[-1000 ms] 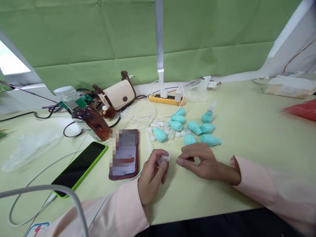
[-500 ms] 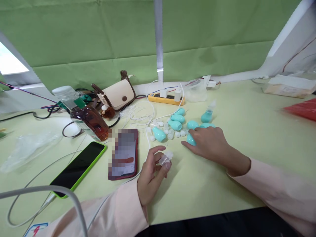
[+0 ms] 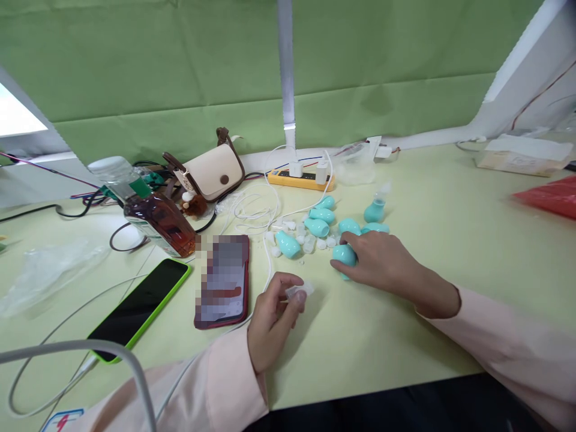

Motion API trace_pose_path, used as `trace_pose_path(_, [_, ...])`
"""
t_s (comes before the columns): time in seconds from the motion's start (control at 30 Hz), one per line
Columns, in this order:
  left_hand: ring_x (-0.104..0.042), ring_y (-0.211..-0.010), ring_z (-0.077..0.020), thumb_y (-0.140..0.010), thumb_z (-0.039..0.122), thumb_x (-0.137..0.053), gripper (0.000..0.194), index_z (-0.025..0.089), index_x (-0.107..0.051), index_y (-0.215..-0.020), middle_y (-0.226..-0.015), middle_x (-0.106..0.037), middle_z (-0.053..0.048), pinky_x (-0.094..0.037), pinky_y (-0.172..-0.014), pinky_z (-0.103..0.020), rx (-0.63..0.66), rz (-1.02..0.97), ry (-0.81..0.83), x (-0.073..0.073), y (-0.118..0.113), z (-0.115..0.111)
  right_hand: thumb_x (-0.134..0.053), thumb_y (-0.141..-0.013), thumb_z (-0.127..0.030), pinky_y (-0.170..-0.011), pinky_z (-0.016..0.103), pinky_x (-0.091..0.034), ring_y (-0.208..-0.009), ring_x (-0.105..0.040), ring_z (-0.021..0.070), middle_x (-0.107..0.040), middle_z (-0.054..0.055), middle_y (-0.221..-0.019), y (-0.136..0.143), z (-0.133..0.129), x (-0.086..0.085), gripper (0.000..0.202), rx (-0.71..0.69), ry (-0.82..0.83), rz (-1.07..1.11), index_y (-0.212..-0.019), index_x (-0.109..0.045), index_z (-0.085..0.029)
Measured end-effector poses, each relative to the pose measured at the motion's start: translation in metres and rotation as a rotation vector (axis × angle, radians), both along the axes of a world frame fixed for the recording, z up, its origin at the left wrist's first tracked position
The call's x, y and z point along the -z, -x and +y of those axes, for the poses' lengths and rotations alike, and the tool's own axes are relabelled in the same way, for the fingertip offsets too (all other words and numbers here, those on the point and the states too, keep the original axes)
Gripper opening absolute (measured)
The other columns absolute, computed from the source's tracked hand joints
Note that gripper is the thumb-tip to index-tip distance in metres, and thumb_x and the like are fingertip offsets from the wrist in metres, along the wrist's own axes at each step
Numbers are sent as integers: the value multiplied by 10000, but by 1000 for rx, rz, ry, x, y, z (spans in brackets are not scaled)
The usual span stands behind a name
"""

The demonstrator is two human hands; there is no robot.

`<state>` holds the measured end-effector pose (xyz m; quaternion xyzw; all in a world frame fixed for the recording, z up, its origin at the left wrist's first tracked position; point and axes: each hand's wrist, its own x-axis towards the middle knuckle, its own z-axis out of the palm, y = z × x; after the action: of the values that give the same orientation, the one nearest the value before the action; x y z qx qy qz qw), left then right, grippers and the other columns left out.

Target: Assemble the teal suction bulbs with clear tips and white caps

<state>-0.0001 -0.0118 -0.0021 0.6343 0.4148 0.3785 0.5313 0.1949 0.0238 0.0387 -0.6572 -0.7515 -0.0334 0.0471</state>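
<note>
Between thumb and fingers, my left hand [image 3: 276, 318] pinches a small clear plastic piece [image 3: 299, 290] above the near part of the table. My right hand [image 3: 378, 258] is closed around a shiny turquoise bulb [image 3: 344, 256], thumb on its near side. Beyond my hands lies a group of similar turquoise bulbs [image 3: 317, 227], one of them nearer the left [image 3: 288, 244]. Small whitish translucent pieces [image 3: 309, 243] are scattered among them. One bulb [image 3: 374, 210] stands upright with a clear tip on top.
Left of my hands are a red-cased phone [image 3: 222, 282], a green-edged phone [image 3: 141, 306] and a leaning bottle of brown liquid [image 3: 159, 216]. A yellow power strip [image 3: 301, 180] and a cream bag [image 3: 213, 171] sit at the back. White cables [image 3: 252, 210] cross the table.
My right hand has closed around the turquoise bulb it was reaching over. The clear piece in my left hand has tilted, and the fingers have closed more on it.
</note>
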Motion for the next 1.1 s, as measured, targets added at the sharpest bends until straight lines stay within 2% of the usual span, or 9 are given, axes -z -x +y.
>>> trace_pose_path(0.13, [-427, -553, -79, -759, 291, -530, 157, 184, -446, -836, -693, -485, 16, -390, -493, -193, 12, -49, 2, 0, 0, 0, -501, -699, -383, -431, 219, -328, -433, -461, 108, -450, -48, -465, 7, -8, -6, 225, -127, 49, 557, -825, -474, -198])
trace_pose_path(0.23, [-461, -582, -93, -732, 248, -569, 169, 190, -432, -811, -692, -502, 17, -428, -517, -212, 3, -97, -20, 2, -1, 0, -540, -689, -396, -392, 203, -353, -411, -459, 90, -449, -64, -493, 12, -12, -2, 269, -142, 167, 955, -839, -415, -211])
trace_pose_path(0.37, [-499, -587, -104, -762, 249, -530, 152, 195, -395, -804, -691, -529, 11, -443, -537, -244, -21, -132, 2, 2, -2, 0, -596, -657, -376, -384, 228, -412, -425, -506, 113, -519, -54, -522, 18, -11, 6, 323, -97, 336, 1293, -794, -351, -215])
trace_pose_path(0.47, [-501, -565, -105, -770, 268, -520, 173, 195, -364, -781, -673, -532, 11, -430, -512, -241, -37, -130, 4, 1, -2, 0, -618, -640, -378, -379, 248, -434, -431, -529, 129, -558, -40, -538, 19, -9, 10, 359, -116, 412, 1451, -769, -326, -213])
trace_pose_path(0.67, [-499, -559, -97, -784, 237, -506, 164, 201, -346, -769, -688, -543, 13, -413, -509, -235, -37, -203, -4, 0, -1, -3, -602, -681, -342, -391, 224, -436, -410, -526, 102, -612, -11, -588, 9, -1, 14, 335, -281, 615, 1532, -851, -351, -198])
trace_pose_path(0.8, [-501, -563, -91, -784, 210, -507, 150, 197, -359, -760, -713, -547, 13, -411, -516, -232, -14, -269, 25, -2, -1, -5, -575, -707, -311, -426, 222, -458, -471, -551, 101, -618, 14, -657, 1, 5, 10, 416, -362, 770, 1444, -1055, -390, -176])
trace_pose_path(0.9, [-496, -546, -91, -774, 214, -521, 149, 191, -375, -764, -684, -547, 14, -400, -502, -227, -1, -279, 52, -3, -1, -5, -584, -699, -296, -432, 227, -475, -537, -569, 116, -614, 38, -709, -4, 8, 9, 391, -441, 864, 1362, -1033, -441, -151])
trace_pose_path(1.0, [-482, -521, -89, -769, 214, -526, 146, 183, -384, -761, -645, -552, 11, -384, -484, -222, 9, -295, 83, -4, -1, -5, -618, -669, -280, -432, 233, -484, -551, -566, 114, -605, 34, -742, -10, 10, 15, 415, -493, 871, 1317, -1022, -433, -166])
trace_pose_path(1.1, [-483, -510, -88, -766, 201, -530, 135, 175, -398, -764, -630, -558, 6, -379, -472, -218, 2, -306, 100, -6, -1, -3, -673, -607, -250, -458, 230, -486, -553, -552, 103, -562, -17, -683, -12, 9, 22, 436, -503, 776, 1267, -970, -441, -181])
